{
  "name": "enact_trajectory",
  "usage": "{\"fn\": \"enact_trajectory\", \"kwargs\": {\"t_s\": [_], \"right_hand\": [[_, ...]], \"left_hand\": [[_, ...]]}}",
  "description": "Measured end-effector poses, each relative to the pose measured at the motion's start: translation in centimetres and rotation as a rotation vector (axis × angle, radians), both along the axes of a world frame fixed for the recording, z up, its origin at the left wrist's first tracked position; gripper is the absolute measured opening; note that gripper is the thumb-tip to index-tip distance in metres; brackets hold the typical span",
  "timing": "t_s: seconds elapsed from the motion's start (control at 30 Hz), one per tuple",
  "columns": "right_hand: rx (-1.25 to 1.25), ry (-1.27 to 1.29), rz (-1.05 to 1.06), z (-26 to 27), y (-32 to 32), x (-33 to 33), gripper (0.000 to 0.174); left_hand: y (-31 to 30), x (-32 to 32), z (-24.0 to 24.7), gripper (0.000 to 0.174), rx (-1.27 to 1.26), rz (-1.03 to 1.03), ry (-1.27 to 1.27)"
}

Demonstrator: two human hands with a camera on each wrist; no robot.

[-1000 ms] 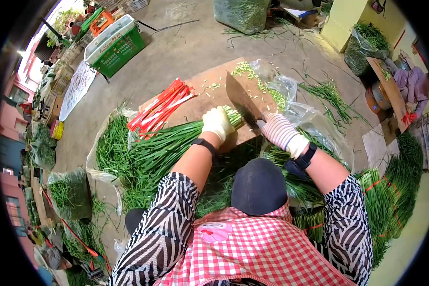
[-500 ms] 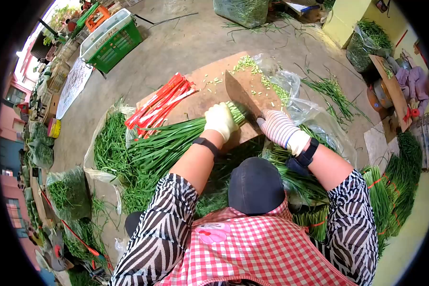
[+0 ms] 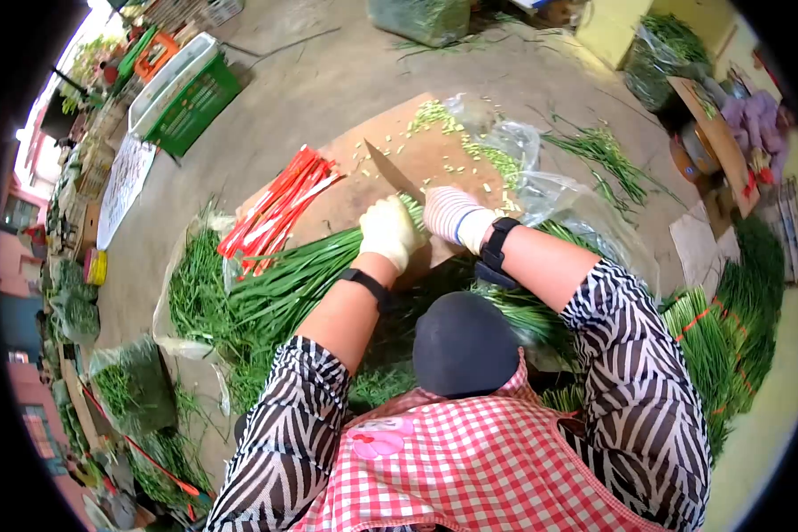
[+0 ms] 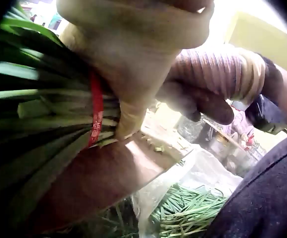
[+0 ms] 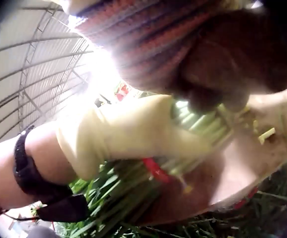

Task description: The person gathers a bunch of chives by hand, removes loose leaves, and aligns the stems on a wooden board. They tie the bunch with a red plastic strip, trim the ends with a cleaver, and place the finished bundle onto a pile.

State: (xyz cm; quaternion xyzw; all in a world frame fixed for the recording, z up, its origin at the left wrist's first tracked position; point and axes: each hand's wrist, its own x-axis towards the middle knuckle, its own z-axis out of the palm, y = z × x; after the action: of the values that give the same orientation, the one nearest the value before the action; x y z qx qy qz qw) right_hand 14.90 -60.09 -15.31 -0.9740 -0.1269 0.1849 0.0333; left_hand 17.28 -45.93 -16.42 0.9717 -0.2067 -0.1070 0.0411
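In a pale glove, the left hand grips a bundle of long green stalks near its cut end, on a brown board. A red band circles the bundle beside that hand in the left wrist view. The right hand, in a striped glove, holds a broad knife by its handle, close beside the left hand and the stalk ends. The blade points up and left over the board. In the right wrist view the pale stalk ends show just beneath the right hand's fingers.
Red and white strips lie on the board's left part, and short cut pieces along its far right edge. Clear plastic hangs at the right. Loose greens fill a bag at the left. Farther off stands a green crate.
The right hand has moved left with the knife, up against the left hand, and the blade now lies farther left over the board. The left hand keeps its grip on the bundle.
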Motion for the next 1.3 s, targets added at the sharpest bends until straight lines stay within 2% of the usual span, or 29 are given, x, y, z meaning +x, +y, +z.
{"fn": "enact_trajectory", "kwargs": {"t_s": [0.07,0.13,0.17,0.2,0.27,0.3,0.33,0.37,0.4,0.47,0.5,0.57,0.63,0.7,0.8,0.83,0.87,0.93,0.97,1.0,1.03,1.07,1.13,1.17,1.23,1.27,1.3], "right_hand": [[0.210,-0.046,-0.250,-3.0,-1.0,0.1,0.026],[0.342,-0.030,-0.379,-2.6,-1.5,-1.9,0.026],[0.247,-0.061,-0.253,-2.4,-2.4,-3.2,0.027],[0.343,-0.039,-0.375,-2.3,-3.0,-3.5,0.025],[0.354,-0.025,-0.387,-1.8,-5.0,-4.7,0.033],[0.281,-0.073,-0.245,-0.9,-5.7,-5.4,0.034],[0.223,-0.120,-0.195,-2.0,-6.4,-4.8,0.036],[0.256,-0.095,-0.335,-3.2,-7.2,-4.3,0.036],[0.288,-0.070,-0.478,-2.6,-7.4,-4.1,0.037],[0.336,-0.023,-0.580,0.1,-8.4,-4.1,0.038],[0.293,-0.099,-0.599,0.9,-8.7,-4.4,0.031],[0.284,-0.241,-0.570,1.0,-9.5,-4.3,0.031],[0.273,-0.309,-0.533,2.3,-9.6,-4.0,0.034],[0.140,-0.321,-0.445,0.5,-10.0,-2.6,0.045],[0.059,-0.371,-0.316,-2.2,-9.2,-2.7,0.059],[0.012,-0.412,-0.288,-3.8,-8.8,-2.7,0.056],[0.016,-0.590,-0.245,-5.9,-8.9,-2.8,0.047],[0.029,-0.633,-0.266,-7.2,-8.6,-2.5,0.036],[-0.014,-0.574,-0.267,-7.4,-8.7,-2.4,0.038],[-0.054,-0.515,-0.265,-7.0,-8.7,-2.2,0.040],[-0.092,-0.462,-0.256,-5.7,-8.1,-2.0,0.042],[-0.037,-0.502,-0.229,-4.3,-7.4,-2.2,0.036],[0.138,-0.244,-0.218,4.7,-3.0,-3.3,0.056],[0.375,-0.269,-0.112,5.1,-1.2,-2.6,0.064],[0.842,-0.277,0.118,5.6,1.7,-0.3,0.080],[0.908,-0.223,0.167,7.1,3.4,0.0,0.084],[0.969,-0.162,0.211,10.9,5.6,-0.7,0.088]], "left_hand": [[0.0,0.4,0.2,0.080,0.022,0.009,0.061],[-0.1,0.6,0.5,0.082,0.036,0.012,0.068],[0.0,0.5,0.5,0.083,0.053,0.005,0.073],[-0.1,0.5,0.4,0.084,0.062,-0.007,0.085],[-0.1,0.6,0.5,0.089,0.090,-0.013,0.090],[-0.2,0.5,0.5,0.090,0.080,-0.018,0.092],[-0.2,0.1,0.9,0.092,0.073,-0.016,0.093],[0.0,-0.1,1.2,0.093,0.070,-0.012,0.094],[0.2,-0.1,1.8,0.110,0.097,-0.023,0.151],[1.0,-0.3,1.5,0.129,0.027,-0.060,0.090],[1.5,-0.5,1.8,0.133,0.031,-0.056,0.037],[2.9,-1.7,2.4,0.140,0.047,-0.043,-0.063],[3.9,-2.9,1.9,0.139,0.129,-0.045,-0.066],[4.6,-3.4,1.2,0.132,0.158,-0.070,-0.154],[4.9,-2.0,1.2,0.124,0.128,-0.066,-0.005],[5.8,-1.2,0.6,0.119,0.069,-0.105,-0.055],[6.2,-0.8,1.4,0.116,0.028,-0.107,-0.026],[8.2,-0.5,3.6,0.114,-0.182,-0.093,-0.005],[9.6,-0.3,5.1,0.110,-0.274,-0.057,0.054],[11.2,-0.6,6.5,0.105,-0.524,-0.180,-0.054],[13.0,-0.9,8.3,0.105,-0.646,-0.180,-0.029],[14.9,-1.3,10.2,0.105,-0.769,-0.178,-0.014],[18.4,-3.3,14.7,0.102,-0.982,-0.007,0.180],[20.0,-4.0,16.7,0.102,-1.127,-0.010,0.264],[22.7,-3.0,17.8,0.104,-1.229,-0.043,0.322],[23.7,-3.4,19.3,0.105,-1.267,-0.060,0.375],[23.0,-4.9,21.0,0.105,-1.331,-0.065,0.306]]}}
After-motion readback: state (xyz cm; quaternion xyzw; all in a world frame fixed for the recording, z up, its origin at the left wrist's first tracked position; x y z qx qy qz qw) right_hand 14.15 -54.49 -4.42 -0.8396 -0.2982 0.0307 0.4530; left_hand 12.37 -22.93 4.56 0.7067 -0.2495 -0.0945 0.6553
